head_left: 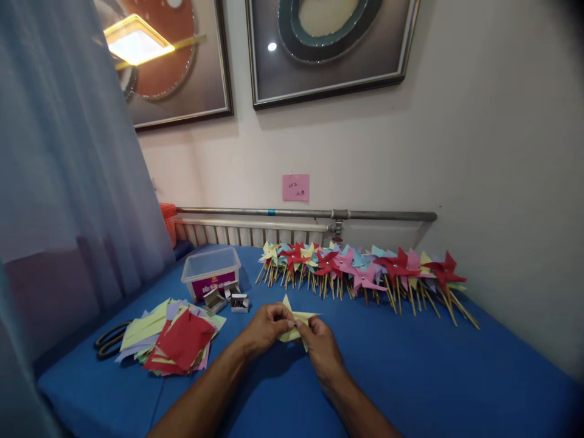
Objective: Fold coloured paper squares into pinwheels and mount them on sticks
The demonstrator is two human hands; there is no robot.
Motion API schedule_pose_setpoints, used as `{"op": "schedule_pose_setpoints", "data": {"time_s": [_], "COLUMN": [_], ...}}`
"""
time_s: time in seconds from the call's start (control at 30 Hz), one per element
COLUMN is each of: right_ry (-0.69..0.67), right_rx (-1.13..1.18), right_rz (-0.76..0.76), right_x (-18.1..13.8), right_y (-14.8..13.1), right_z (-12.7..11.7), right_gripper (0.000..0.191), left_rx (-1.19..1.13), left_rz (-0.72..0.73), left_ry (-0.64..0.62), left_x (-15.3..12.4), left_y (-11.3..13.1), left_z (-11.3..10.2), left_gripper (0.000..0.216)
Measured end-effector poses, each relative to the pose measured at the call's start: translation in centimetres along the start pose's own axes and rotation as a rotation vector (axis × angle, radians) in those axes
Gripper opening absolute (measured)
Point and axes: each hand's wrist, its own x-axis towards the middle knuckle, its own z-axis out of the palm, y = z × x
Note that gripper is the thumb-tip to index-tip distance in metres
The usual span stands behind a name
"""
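Observation:
A pale yellow paper pinwheel (288, 336) is held between my two hands above the blue-covered table (387, 377). My left hand (269, 325) pinches it from the left, thumb and fingertips near its middle. From the right, my right hand (319, 344) closes on it too, its thumb tip almost meeting the left thumb. Several pointed paper blades stick out around the fingers. A tiny dark spot shows at the pinwheel's centre, too small to name. No stick is visible on it.
Finished pinwheels (365, 274) on sticks lie along the back right. Coloured paper pieces (182, 340) are piled at left, partly over black-handled scissors (109, 340). Near them stand a clear plastic tub (212, 267) and small open boxes (239, 302). A curtain (82, 152) hangs left.

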Motion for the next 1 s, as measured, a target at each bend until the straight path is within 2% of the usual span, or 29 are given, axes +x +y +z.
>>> {"op": "schedule_pose_setpoints", "data": {"time_s": [0.2,0.37,0.7,1.0], "right_ry": [-0.034,-0.057,-0.047,-0.062], "right_rx": [0.062,0.087,0.091,0.05], "right_rz": [0.032,0.037,0.045,0.061], "right_x": [-0.4,-0.4,-0.4,-0.6], "right_y": [-0.4,-0.4,0.0,-0.6], "right_z": [0.1,0.2,0.2,0.1], "right_gripper": [0.04,0.04,0.047,0.047], "left_rx": [0.016,0.032,-0.023,0.106], "left_rz": [-0.053,-0.044,-0.047,-0.05], "left_ry": [-0.021,-0.024,0.023,0.04], "left_x": [0.1,0.1,-0.1,0.0], "left_y": [-0.6,-0.9,-1.5,-1.6], "left_z": [-0.6,-0.8,-0.4,-0.4], "left_gripper": [0.036,0.033,0.034,0.03]}}
